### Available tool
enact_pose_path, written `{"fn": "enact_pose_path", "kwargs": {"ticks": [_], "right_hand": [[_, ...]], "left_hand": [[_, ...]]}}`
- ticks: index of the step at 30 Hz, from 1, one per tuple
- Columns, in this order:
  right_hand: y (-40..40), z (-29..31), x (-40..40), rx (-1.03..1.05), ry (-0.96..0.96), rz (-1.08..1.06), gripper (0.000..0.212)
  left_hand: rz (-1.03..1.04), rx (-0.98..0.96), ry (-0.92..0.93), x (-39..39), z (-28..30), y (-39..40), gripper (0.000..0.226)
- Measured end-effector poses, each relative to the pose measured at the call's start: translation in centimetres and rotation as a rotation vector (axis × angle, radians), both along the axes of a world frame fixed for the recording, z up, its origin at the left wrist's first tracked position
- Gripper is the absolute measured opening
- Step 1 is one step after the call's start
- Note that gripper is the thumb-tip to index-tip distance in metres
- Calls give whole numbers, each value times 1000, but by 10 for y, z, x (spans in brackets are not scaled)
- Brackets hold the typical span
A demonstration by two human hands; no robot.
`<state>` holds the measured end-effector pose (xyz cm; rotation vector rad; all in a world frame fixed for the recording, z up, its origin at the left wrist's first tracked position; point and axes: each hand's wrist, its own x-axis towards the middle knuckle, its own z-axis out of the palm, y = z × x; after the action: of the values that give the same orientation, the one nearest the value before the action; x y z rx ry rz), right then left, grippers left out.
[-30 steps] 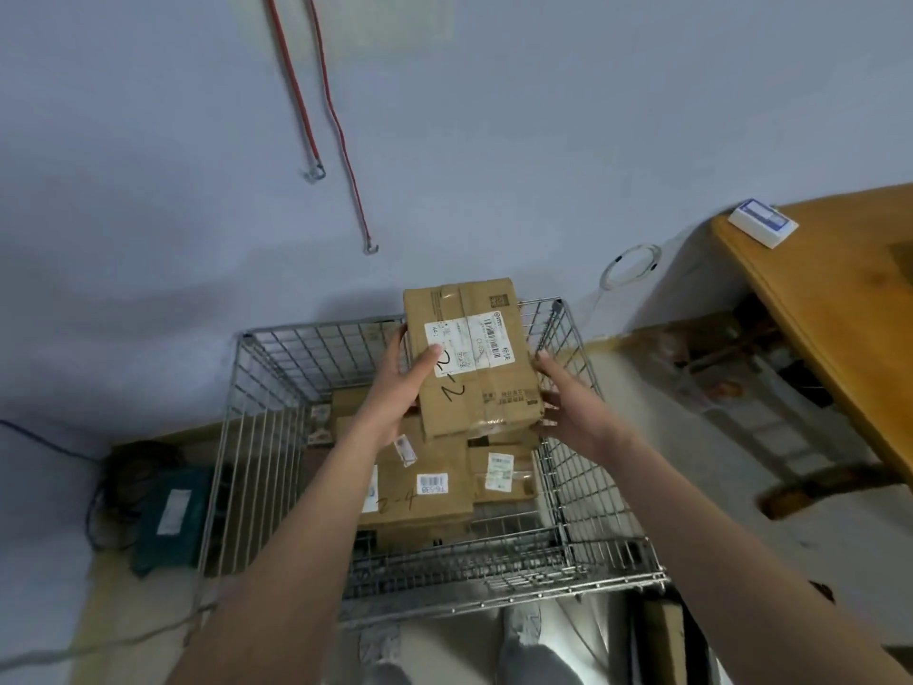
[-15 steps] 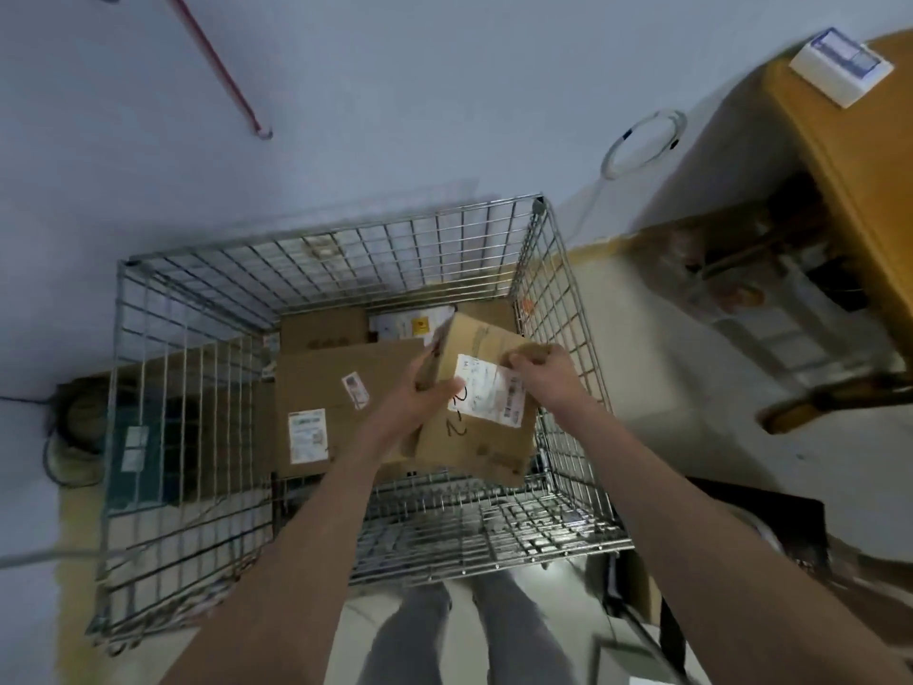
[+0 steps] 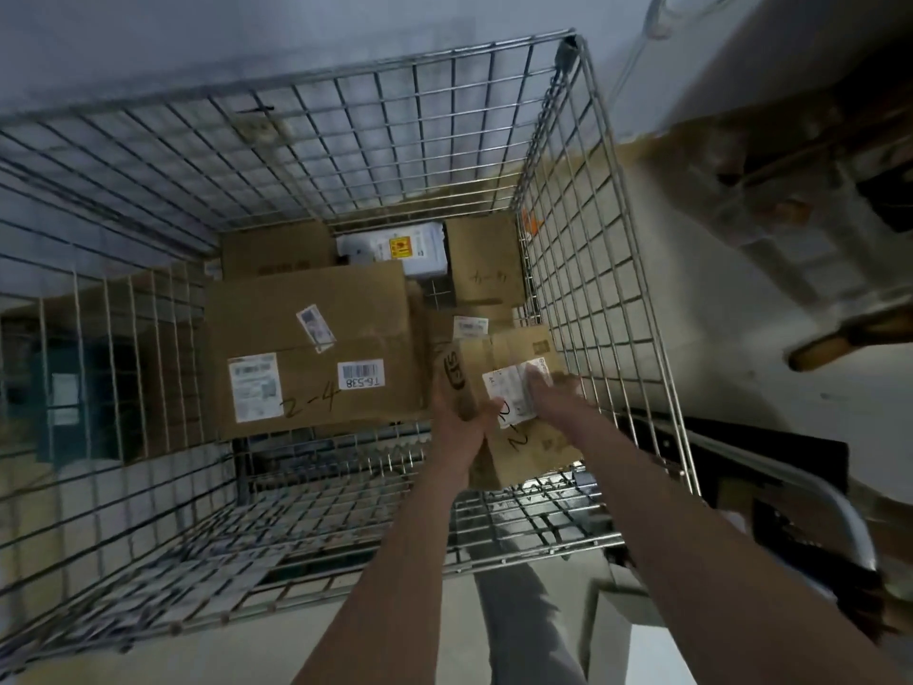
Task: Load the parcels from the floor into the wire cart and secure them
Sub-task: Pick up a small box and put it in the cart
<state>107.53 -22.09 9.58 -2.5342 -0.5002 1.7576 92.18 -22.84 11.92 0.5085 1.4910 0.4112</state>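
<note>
I look straight down into the wire cart [image 3: 600,249]. A small cardboard parcel [image 3: 531,444] marked "2-2", with a white label, sits low in the cart's near right corner. My left hand [image 3: 457,417] grips its left side and my right hand [image 3: 548,398] presses on its top over the label. A large cardboard box [image 3: 316,348] marked "2-4" lies to its left. Behind are two more brown boxes [image 3: 481,264] and a white parcel [image 3: 395,247].
The cart's wire floor [image 3: 316,482] shows bare in front of the large box. A teal object [image 3: 64,388] stands outside the left wall. A black chair with a metal tube [image 3: 810,491] is at the right. My legs are below the cart's near edge.
Both hands have carried the small parcel from above the cart's rim down into its near right corner. My head has tilted further down over the cart.
</note>
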Motion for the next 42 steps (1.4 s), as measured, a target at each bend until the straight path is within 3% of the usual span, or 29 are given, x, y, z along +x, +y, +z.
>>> {"fn": "enact_pose_path", "kwargs": {"ticks": [3,6,10,14,17,18,21,24,28,32,34,37,39,42], "right_hand": [[4,-22,12,-25,-10,89,68],[-3,-49,19,-45,25,11,67],[-20,-89,13,-80,96,-238,68],[-27,-111,7,-62,175,-324,58],[-28,-116,9,-52,155,-370,82],[-31,-120,12,-52,144,-353,80],[-33,-131,12,-73,131,-343,48],[-31,-149,17,-69,20,-283,43],[-23,-155,22,-33,-200,115,32],[-21,-161,28,-29,-305,240,63],[-19,-156,31,-19,-314,368,53],[-11,-148,34,-102,-287,490,39],[-7,-144,33,-170,-211,536,30],[-4,-148,25,-185,-111,347,31]], "left_hand": [[20,-90,-18,2,-24,-18,76],[-122,-43,0,-1,-50,-20,54],[-471,68,99,-7,-94,-7,61],[-605,76,125,-8,-117,14,52],[-733,83,116,-9,-134,18,59],[-759,90,113,-9,-142,19,61],[-782,73,112,-9,-159,21,56],[-699,43,141,-14,-175,23,42],[-303,-99,190,-20,-186,-1,32],[1,-216,322,-13,-194,-28,92],[208,-307,261,-5,-199,-38,89],[155,-323,217,10,-195,-38,50],[61,-281,218,17,-196,-32,52],[-101,-148,335,11,-198,-24,59]]}}
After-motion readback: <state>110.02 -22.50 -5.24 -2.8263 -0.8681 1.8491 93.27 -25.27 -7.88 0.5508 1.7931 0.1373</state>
